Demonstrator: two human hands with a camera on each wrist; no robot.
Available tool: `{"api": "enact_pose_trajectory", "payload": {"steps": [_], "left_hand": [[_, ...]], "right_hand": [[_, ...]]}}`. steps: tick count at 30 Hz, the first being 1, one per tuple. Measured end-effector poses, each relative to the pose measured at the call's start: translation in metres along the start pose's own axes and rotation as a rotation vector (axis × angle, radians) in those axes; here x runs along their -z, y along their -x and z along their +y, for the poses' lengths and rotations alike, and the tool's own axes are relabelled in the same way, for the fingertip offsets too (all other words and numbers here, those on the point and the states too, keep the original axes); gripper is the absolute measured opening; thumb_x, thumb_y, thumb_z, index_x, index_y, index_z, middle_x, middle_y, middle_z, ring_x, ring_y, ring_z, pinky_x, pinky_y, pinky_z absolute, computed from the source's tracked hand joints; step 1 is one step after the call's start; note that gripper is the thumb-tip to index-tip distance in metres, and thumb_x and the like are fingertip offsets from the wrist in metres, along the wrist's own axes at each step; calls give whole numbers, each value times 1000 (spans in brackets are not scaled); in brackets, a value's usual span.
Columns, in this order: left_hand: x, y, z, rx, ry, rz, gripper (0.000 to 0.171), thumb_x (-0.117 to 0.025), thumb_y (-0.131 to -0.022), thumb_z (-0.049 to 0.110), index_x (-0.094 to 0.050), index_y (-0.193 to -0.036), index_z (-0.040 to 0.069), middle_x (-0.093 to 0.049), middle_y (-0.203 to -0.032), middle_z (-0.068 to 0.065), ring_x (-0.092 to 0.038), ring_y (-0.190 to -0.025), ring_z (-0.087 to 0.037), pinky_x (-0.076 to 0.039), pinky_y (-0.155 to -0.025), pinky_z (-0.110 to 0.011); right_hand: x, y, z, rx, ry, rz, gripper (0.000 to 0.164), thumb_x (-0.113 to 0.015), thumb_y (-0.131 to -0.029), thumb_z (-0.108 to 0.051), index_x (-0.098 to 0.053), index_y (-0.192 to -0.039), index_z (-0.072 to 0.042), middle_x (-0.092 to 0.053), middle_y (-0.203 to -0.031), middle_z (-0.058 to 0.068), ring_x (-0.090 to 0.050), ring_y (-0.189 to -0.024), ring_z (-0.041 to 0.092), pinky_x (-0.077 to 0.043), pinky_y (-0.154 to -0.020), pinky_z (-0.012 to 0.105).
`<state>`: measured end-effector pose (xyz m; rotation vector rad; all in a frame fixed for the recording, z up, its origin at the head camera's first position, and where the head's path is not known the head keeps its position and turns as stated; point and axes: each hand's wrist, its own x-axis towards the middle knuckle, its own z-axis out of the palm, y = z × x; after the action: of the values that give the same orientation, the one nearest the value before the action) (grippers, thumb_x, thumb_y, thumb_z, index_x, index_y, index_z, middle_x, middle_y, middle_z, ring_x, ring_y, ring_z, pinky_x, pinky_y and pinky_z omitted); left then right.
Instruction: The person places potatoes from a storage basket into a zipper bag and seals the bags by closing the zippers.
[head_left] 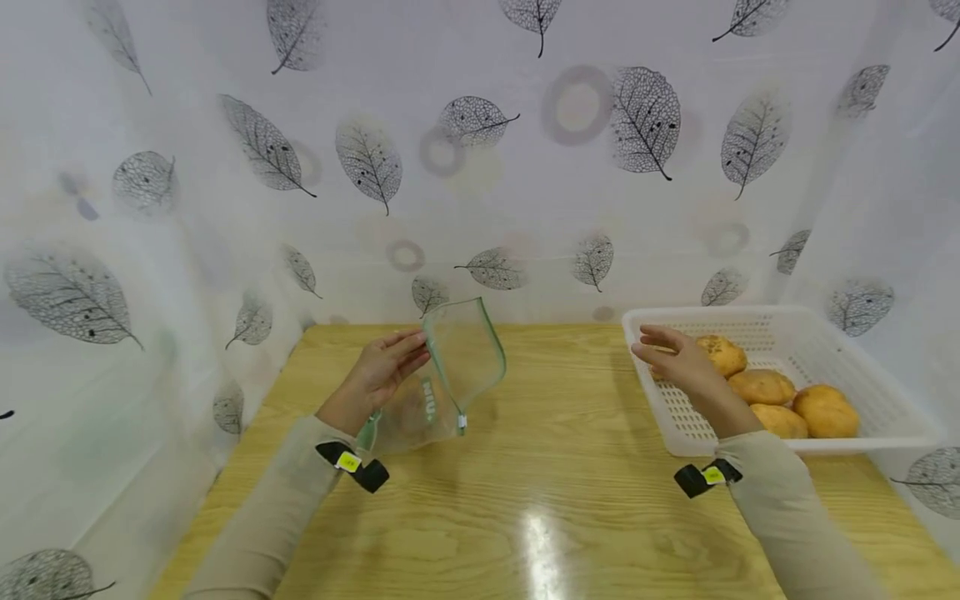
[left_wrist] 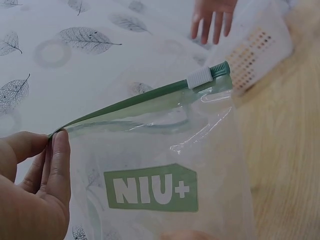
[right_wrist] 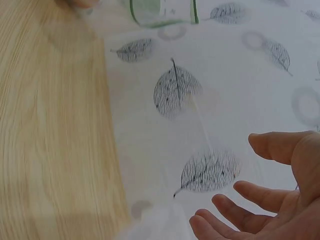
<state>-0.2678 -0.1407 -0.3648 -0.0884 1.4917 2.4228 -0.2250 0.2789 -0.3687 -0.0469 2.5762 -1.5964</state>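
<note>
Noting bag-to-basket layout, head view, clock dirs as seen there. L hand (head_left: 382,371) pinches zip bag (head_left: 438,400) at upper L corner of its mouth, thumb vs. fingers on the green zip strip (left_wrist: 130,103). R hand (head_left: 678,362) holds nothing: thumb & fingers apart, approx. over L rim of white basket (head_left: 847,367); contact w/ rim can't be told.

Key relation: potatoes (head_left: 761,387) lie in basket at approx. 3 to 5 o'clock from R hand, nearest one just beside it, partly behind the fingers. R hand much nearer them than L. Potato long axes vary; middle one runs roughly 9-3.

Bag hangs at 3 to 5 o'clock from L grip, mouth parted & facing approx. 2 o'clock, i.e. basket side. Mouth's long axis approx. 11-5; white slider (head_left: 462,422) at its 5 o'clock end, well apart from the pinch. L wrist view: NIU+ label (left_wrist: 151,189) below strip. Brownish patch low in bag, can't tell if inside or seen thru film. Bag base on table or just above: unclear.

Edges/room: bare wood of table (head_left: 555,467) spans betw. bag & basket, more toward 6. Leaf-print sheet (head_left: 487,200) bounds 12 o'clock side, close behind basket's far rim. Basket's L wall stands betw. potatoes & bag, so sideways carry likely needs lift over rim.
</note>
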Motion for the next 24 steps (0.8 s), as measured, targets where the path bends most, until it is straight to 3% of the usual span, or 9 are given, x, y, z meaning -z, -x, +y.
{"api": "enact_pose_trajectory", "payload": {"steps": [9, 16, 24], "left_hand": [[2, 0, 1, 6, -1, -6, 18, -56, -95, 1, -70, -86, 10, -69, -83, -3, -67, -77, -12, -59, -78, -19], [3, 0, 0, 8, -5, 4, 18, -57, -95, 2, -70, -87, 10, -69, -83, -3, -68, -77, -12, -59, -77, -20], [3, 0, 1, 13, -10, 8, 15, -58, -95, 3, -70, -89, 10, -69, -84, -3, -68, -78, -12, -59, -79, -20]], "right_hand": [[41, 13, 38, -19, 180, 41, 76, -51, -98, -44, -19, -151, 0, -22, -148, 35, -26, -132, 54, -36, -101, 68], [75, 24, 63, -78, 250, -10, 80, -49, -99, -43, -10, -151, 3, -17, -148, 39, -21, -130, 59, -39, -95, 70], [105, 39, 85, -159, 317, -55, 82, -46, -100, -47, -9, -150, 6, -16, -145, 43, -23, -126, 62, -38, -92, 72]]}}
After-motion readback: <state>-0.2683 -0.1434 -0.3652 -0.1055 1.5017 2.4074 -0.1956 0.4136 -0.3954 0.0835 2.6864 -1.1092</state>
